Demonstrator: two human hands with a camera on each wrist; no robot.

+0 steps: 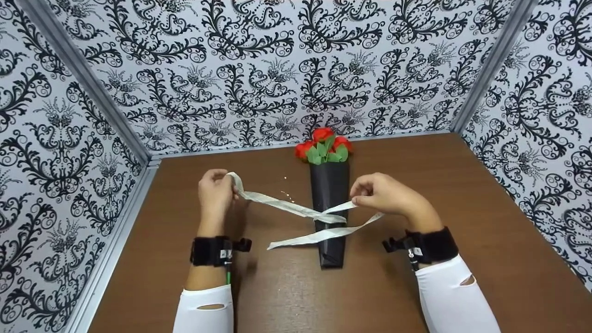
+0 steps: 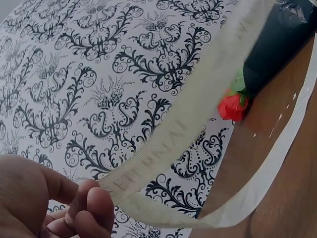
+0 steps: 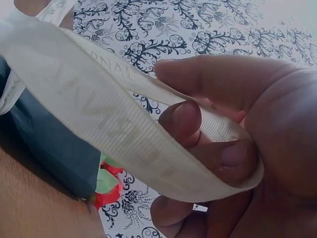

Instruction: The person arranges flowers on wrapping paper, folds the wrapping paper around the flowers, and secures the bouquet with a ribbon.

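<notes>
A bouquet of red artificial-looking roses (image 1: 323,134) with green leaves lies on the table, its stems rolled in a black wrapper (image 1: 329,182). A cream ribbon (image 1: 277,202) with faint lettering crosses over the lower half of the wrapper. To the left of the bouquet, my left hand (image 1: 215,192) pinches one length of the ribbon, pulled out in a slanting line. On the other side, my right hand (image 1: 383,194) grips another length near the wrapper. The right wrist view has the ribbon (image 3: 109,119) looped round the curled fingers. One loose ribbon end hangs below, toward the left.
The brown table (image 1: 277,296) meets patterned black-and-white walls (image 1: 259,69) at the back and sides, with metal frame posts (image 1: 490,69) in the corners. Small pale specks (image 1: 287,195) lie left of the wrapper. Black straps with cameras (image 1: 434,245) sit on both wrists.
</notes>
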